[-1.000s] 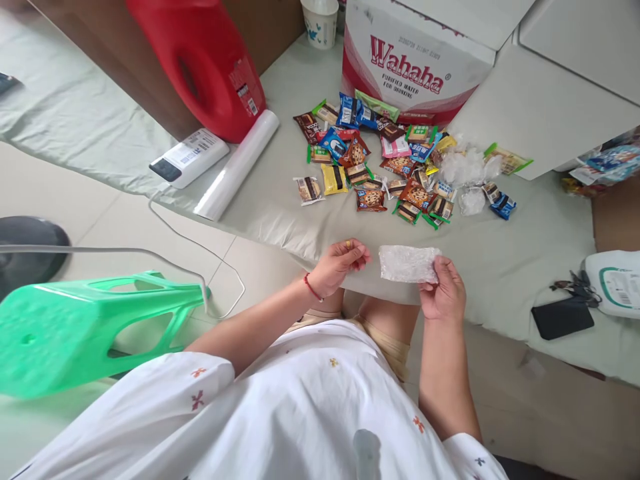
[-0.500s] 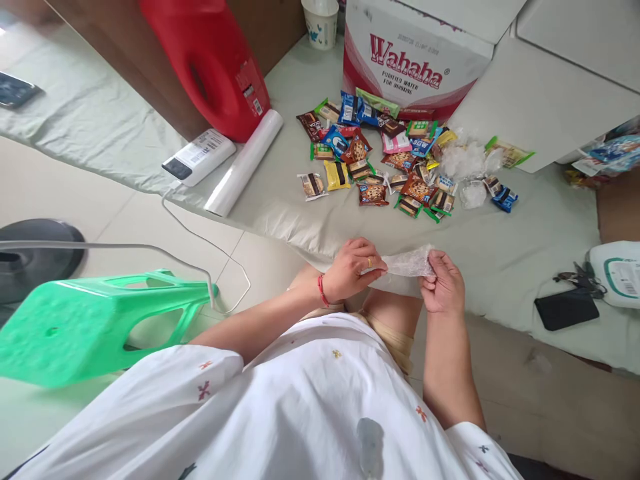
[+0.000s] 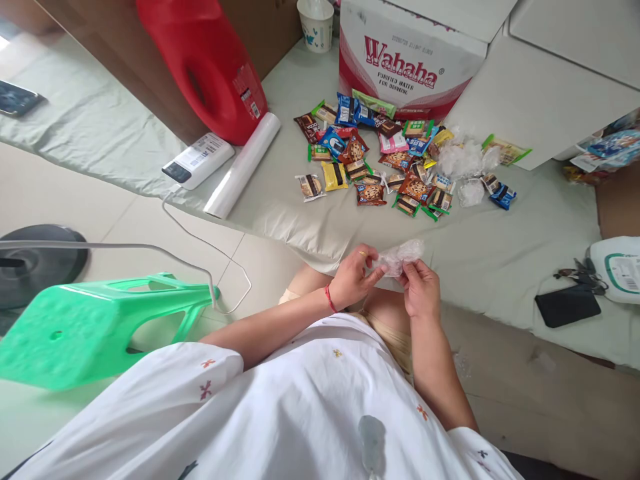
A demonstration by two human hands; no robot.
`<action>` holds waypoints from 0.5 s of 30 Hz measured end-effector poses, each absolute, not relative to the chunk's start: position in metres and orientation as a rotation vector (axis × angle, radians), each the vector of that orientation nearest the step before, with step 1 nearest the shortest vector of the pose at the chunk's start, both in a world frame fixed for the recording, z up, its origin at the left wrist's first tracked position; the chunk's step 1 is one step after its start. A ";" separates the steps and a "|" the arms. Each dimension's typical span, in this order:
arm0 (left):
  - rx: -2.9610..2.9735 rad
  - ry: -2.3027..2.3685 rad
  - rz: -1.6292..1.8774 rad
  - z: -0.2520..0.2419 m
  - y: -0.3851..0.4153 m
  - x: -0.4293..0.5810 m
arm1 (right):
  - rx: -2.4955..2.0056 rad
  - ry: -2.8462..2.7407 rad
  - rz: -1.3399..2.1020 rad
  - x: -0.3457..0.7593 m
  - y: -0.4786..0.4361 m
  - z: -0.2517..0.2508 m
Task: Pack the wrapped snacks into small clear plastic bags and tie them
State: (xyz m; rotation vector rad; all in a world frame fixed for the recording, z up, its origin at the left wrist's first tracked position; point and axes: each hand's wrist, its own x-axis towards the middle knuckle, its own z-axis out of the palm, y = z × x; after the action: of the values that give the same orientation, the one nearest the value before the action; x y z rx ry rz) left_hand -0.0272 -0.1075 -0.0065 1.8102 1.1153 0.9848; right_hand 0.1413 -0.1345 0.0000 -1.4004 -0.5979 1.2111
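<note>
A crumpled clear plastic bag (image 3: 403,252) is held between my two hands, above my lap. My left hand (image 3: 356,275), with a ring and a red cord at the wrist, pinches its left end between thumb and fingers. The thumb and fingers of my right hand (image 3: 420,283) close on its lower right side. Beyond my hands lies a loose pile of small wrapped biscuits (image 3: 370,193) in brown, green, blue and yellow packets. Several crumpled clear bags (image 3: 460,160) lie at the pile's right side.
Behind the pile stands a Wahaha carton (image 3: 400,67). A red jug (image 3: 210,73), white roll (image 3: 245,163) and white label printer (image 3: 199,161) are at left. A green stool (image 3: 75,333) lies tipped on the floor. A black pouch (image 3: 567,307) and keys lie at right.
My right hand has moved left, closer to my left hand. The stretched plastic bag is now bunched up between them, and my left fingers have shifted on it.
</note>
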 end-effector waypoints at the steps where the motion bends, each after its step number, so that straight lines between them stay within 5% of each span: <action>1: 1.769 1.169 0.980 -0.007 -0.108 -0.026 | -1.398 -0.615 1.235 0.142 -0.134 0.002; 15: 1.284 1.131 0.988 0.003 -0.093 -0.028 | -1.491 -0.608 1.291 0.157 -0.133 0.003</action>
State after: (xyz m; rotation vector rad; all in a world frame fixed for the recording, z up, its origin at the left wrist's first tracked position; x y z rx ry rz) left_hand -0.0278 -0.0933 0.0026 1.2841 1.1312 0.9877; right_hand 0.1567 -0.1329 0.0026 -1.4908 -0.6083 1.2906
